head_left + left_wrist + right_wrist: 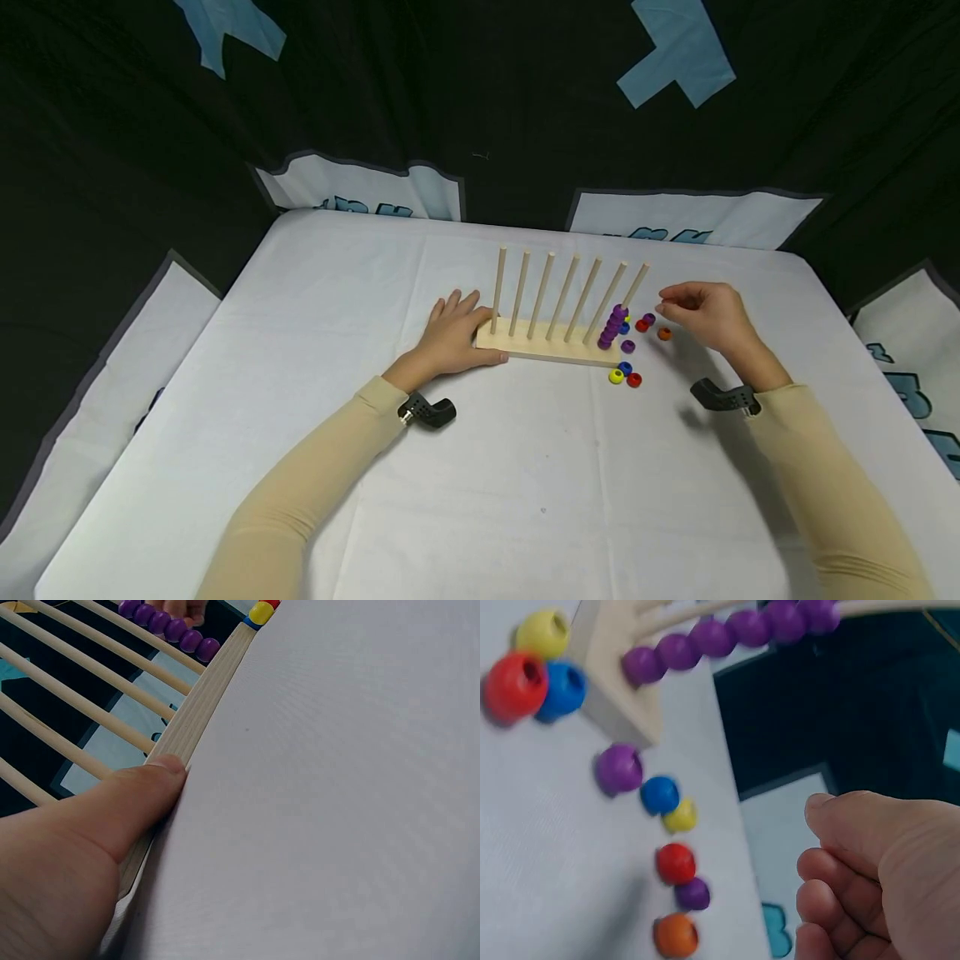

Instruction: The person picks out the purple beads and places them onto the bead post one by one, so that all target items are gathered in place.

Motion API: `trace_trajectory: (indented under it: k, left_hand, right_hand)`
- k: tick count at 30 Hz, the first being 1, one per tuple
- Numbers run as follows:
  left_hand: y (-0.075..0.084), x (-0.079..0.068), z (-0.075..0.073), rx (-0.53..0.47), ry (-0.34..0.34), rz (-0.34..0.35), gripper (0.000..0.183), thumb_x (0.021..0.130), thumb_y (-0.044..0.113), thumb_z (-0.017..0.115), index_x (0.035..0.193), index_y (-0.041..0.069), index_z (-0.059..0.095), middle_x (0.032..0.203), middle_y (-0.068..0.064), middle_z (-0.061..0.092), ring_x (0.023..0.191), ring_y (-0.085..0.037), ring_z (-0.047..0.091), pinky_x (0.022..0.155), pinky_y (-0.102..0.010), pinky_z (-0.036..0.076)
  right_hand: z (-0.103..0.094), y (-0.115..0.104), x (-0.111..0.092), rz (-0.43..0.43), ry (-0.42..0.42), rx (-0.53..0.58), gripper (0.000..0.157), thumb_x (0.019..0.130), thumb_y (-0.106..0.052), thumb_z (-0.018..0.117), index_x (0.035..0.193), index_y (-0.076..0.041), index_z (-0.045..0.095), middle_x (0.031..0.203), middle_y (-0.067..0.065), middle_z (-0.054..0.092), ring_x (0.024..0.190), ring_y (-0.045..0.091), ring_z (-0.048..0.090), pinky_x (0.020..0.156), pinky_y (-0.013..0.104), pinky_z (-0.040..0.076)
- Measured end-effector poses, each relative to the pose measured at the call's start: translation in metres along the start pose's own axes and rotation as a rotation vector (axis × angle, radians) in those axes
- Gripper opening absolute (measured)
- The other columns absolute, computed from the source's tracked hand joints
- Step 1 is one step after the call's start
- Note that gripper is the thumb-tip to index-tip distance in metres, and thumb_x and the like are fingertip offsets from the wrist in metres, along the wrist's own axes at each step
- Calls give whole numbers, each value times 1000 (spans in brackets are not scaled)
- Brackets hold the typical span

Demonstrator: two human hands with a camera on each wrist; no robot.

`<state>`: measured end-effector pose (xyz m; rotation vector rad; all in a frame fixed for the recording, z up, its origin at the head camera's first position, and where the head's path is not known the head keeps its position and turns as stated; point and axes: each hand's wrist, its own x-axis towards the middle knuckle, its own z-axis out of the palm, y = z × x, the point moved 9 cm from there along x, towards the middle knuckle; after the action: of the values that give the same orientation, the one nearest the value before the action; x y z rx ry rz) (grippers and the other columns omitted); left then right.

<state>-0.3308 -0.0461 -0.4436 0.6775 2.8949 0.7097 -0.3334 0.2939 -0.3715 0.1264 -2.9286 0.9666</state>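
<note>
A wooden peg rack [543,344] with a row of upright pegs stands on the white table. Several purple beads [612,327] are stacked on its rightmost peg; the other pegs are bare. My left hand [450,335] holds the rack's left end, its thumb [154,780] lying along the front edge of the base. To the right of the rack my right hand [705,312] hovers above the table, fingers bent and thumb near the index finger. No bead shows in it. Below it lie an orange bead [676,935], a red bead [676,863] and a small purple bead [693,893].
By the rack's front right corner sit a yellow bead [616,377], a red bead [634,380] and a blue bead [625,367]. Another purple bead [619,769] lies beside the base, near a blue bead [660,795] and a yellow bead [680,816]. Dark curtains [517,108] hang behind the table.
</note>
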Motion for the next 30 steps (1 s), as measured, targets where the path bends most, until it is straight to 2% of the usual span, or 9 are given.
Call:
trace_trajectory:
  k: [11, 17, 24, 27, 30]
  left_hand:
    - [-2, 1, 0, 2, 3, 3, 76, 84, 59, 74, 143, 14, 58, 166, -22, 28, 157, -48, 12, 126, -65, 8]
    - [-2, 0, 1, -3, 1, 0, 77, 84, 59, 75, 143, 14, 57, 167, -22, 27, 157, -48, 11, 126, -64, 7]
    - [-1, 1, 1, -3, 1, 5, 76, 84, 58, 74, 144, 14, 57, 167, -22, 27, 157, -48, 12, 126, -65, 7]
    - [-1, 1, 1, 4, 1, 6, 75, 84, 58, 74, 143, 14, 57, 167, -22, 27, 157, -48, 12, 126, -65, 7]
    - [0, 0, 0, 6, 0, 5, 75, 84, 58, 74, 142, 14, 58, 167, -22, 27, 157, -48, 12, 126, -65, 8]
  right_hand:
    - [19, 35, 10, 32, 11, -32, 35, 96, -17, 70, 122, 6, 69, 112, 26, 72, 94, 31, 64, 64, 9, 44]
    - [30, 42, 10, 53, -13, -43, 34, 97, -15, 68, 124, 6, 67, 115, 27, 69, 96, 34, 63, 64, 8, 44]
    - [35, 41, 7, 65, -11, -45, 35, 95, -13, 69, 125, 6, 67, 118, 28, 69, 98, 35, 64, 66, 8, 43]
    - [37, 40, 7, 68, -5, -56, 36, 96, -14, 69, 126, 6, 67, 120, 28, 69, 100, 36, 64, 73, 17, 50]
    - [40, 40, 7, 67, -5, -64, 37, 96, -15, 69, 127, 5, 66, 122, 28, 68, 103, 37, 64, 84, 35, 57]
